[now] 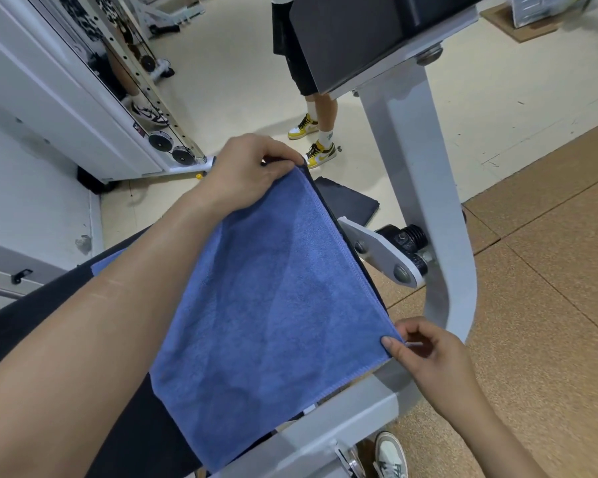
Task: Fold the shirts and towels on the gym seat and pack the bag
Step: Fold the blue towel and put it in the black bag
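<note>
Fingers of left hand point(246, 174) pinch far corner of 1 blue terry towel point(270, 312), hem stitched, laid roughly square w/ layered edges on black padded gym seat point(32, 326). Right hand point(425, 350) nips near-right corner btwn thumb & forefinger, other fingers curled. White steel machine frame point(411, 160) right of seat. 2 yellow-white sneakers point(313, 141) on far floor.

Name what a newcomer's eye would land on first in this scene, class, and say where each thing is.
First the blue towel, spread over the black gym seat at centre. The left hand pinches its far corner and the right hand its near one. Beyond, yellow-and-white sneakers stand on the floor.
</note>
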